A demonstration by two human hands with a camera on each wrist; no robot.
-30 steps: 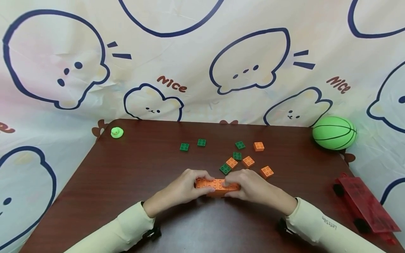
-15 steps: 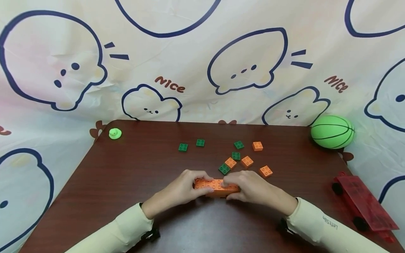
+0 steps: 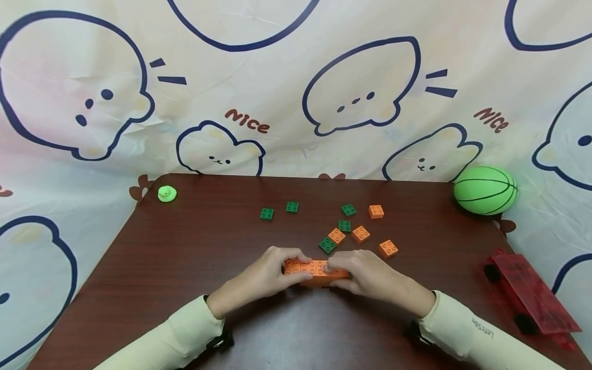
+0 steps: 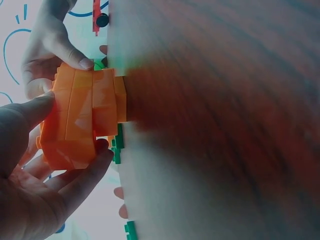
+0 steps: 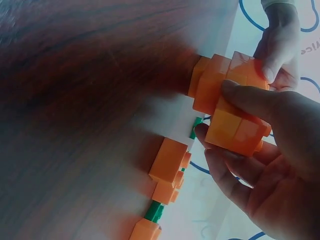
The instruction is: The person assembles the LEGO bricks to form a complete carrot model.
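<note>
A stack of joined orange building bricks (image 3: 318, 277) stands on the brown table between both hands. It steps inward downward, with a wide studded top over narrower layers, as the left wrist view shows. My left hand (image 3: 273, 272) grips the stack's left end between thumb and fingers. The right end is held by my right hand (image 3: 367, 272), its thumb (image 5: 250, 100) along the near side and its fingers curled round the far side. Behind the stack lie loose bricks, the nearest a green brick (image 3: 327, 245) and an orange brick (image 3: 336, 236) against each other.
Farther back are more loose bricks, among them a green brick (image 3: 266, 214) and an orange brick (image 3: 376, 211). A green toy duck (image 3: 167, 193) sits at the far left corner, a green ball (image 3: 485, 190) at the far right. A red toy car (image 3: 532, 293) stands along the right edge.
The head view has shifted slightly. Both hands keep their grip on the orange stack at nearly the same spot, and the loose bricks have not moved.
</note>
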